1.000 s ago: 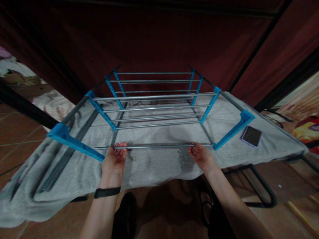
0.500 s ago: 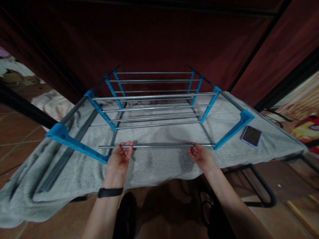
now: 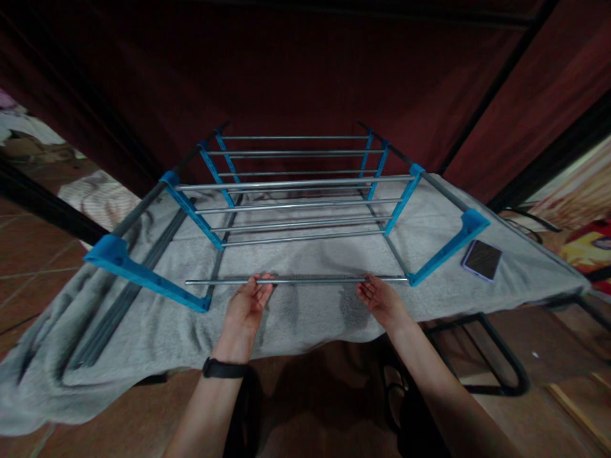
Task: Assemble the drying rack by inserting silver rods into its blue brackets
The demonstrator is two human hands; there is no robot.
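Since the earlier frame, the left hand (image 3: pixel 247 305) has slid inward along the metal rod (image 3: pixel 310 280), nearer the right hand (image 3: pixel 382 302), and both hands pinch it, palms up, near the front edge of the grey blanket (image 3: pixel 305 334). Handling it well seems to call for a light, even pinch, the rod level and its right end in line with the foot of the right blue bracket (image 3: pixel 442 252), lest the free left end knock the left blue bracket (image 3: pixel 155 282). Whether that right end is seated is too small to tell, and fingers cover parts of the rod.
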